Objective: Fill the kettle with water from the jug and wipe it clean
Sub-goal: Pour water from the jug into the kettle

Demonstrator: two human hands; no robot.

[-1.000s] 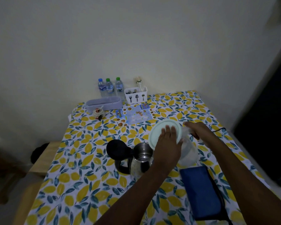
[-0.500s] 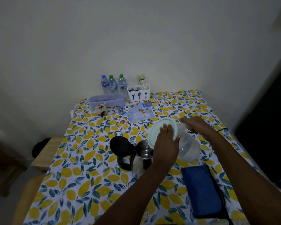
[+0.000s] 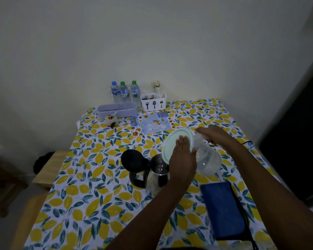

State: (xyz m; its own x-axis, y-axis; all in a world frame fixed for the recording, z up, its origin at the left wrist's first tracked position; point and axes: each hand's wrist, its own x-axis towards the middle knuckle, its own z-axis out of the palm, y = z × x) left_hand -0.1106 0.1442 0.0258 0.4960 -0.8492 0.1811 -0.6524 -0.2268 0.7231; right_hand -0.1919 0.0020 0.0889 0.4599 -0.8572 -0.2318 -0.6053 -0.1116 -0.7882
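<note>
**WHILE JUG TIPS AT KETTLE: HANDLING ENTRY**

As the pour looks to be in hand, items are listed by place rel. to the kettle (image 3: 157, 177).

1. Kettle: steel body, black handle, black flip lid (image 3: 132, 157) standing open on its left. Sits on the table (image 3: 83, 195). Judged stiff, light when dry and heavier as it fills. Polished wall prob. slick once wet. Best taken by the black handle; the wall is for wiping, not gripping.

2. Jug (image 3: 209, 160): clear plastic, part full, tilted w/ mouth toward kettle's opening, held just right of and above kettle. Judged fairly heavy w/ water and thin-walled, so may flex if squeezed. Load will shift as it tips. Take by handle side, steady at the top. Whether water is running: can't tell.

3. Jug lid (image 3: 176, 141): pale green disc. Judged loose enough to need holding.

4. Left hand (image 3: 182, 157): over kettle's right rim. Fingers straight & together, flat on the jug lid, pressing it. Grips nothing.

5. Right hand (image 3: 212, 135): beyond & right of kettle. Fingers curled round jug's far side; handle itself mostly hidden.

6. Blue cloth (image 3: 222, 208): folded flat on table, near-right of kettle. Soft, prob. for the wipe.
</note>
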